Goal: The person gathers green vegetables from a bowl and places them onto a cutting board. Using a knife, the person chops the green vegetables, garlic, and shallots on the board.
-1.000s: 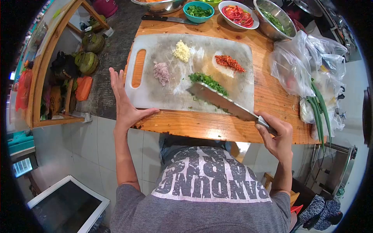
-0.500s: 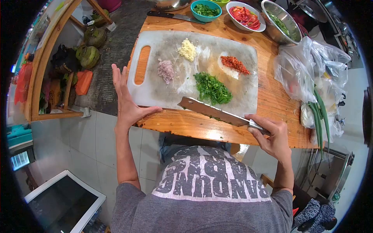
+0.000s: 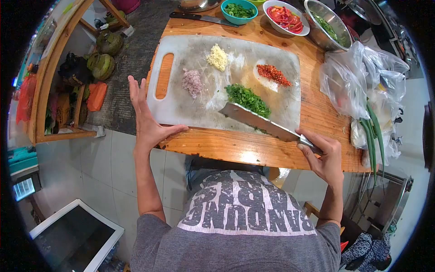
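My right hand point(image 3: 322, 156) is closed round the handle of a cleaver point(image 3: 260, 123). Its broad blade slants over the front edge of the white cutting board point(image 3: 181, 111), at the near side of a pile of chopped green herbs point(image 3: 248, 100) and hiding part of it. With fingers spread, my left hand point(image 3: 152, 124) is at the board's front left corner, holding nothing. Also on the board are chopped shallot point(image 3: 192, 83), minced garlic point(image 3: 217, 57) and chopped red chili point(image 3: 273, 75).
A knife point(image 3: 204, 18) lies behind the board, near a teal bowl of greens point(image 3: 239, 20). Further right stand a white bowl of sliced red vegetables point(image 3: 272, 25) and a steel bowl point(image 3: 345, 40). Plastic bags point(image 3: 344, 86) and long green stalks point(image 3: 372, 136) occupy the table's right side.
My right hand has moved the cleaver to the right, and its blade now lies closer against the herb pile. My left hand has barely shifted.
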### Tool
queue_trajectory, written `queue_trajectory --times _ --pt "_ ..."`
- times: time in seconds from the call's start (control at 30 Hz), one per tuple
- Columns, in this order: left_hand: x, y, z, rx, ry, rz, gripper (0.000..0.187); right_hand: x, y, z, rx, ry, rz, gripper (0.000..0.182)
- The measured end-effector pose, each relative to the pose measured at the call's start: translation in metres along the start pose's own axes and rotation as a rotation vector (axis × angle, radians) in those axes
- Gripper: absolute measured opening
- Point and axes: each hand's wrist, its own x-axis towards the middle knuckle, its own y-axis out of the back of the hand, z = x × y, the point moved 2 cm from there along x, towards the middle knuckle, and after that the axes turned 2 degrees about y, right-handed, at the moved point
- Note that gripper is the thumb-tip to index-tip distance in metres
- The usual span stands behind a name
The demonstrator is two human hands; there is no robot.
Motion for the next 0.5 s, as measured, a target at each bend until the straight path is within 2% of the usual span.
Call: queue_trajectory --times 0.2,0.4,0.5 --pt "0.002 0.0 0.002 -0.005 -0.018 -0.003 0.146 0.0 -0.001 0.001 -0.02 -0.03 -0.052 0.034" --pt "0.003 0.002 0.005 -0.016 -0.025 0.001 0.145 0.02 0.008 0.003 -0.019 0.043 0.085 0.035" --pt "0.002 0.003 0.006 -0.033 -0.025 0.008 0.144 0.038 0.016 0.0 -0.131 0.139 0.134 0.036"
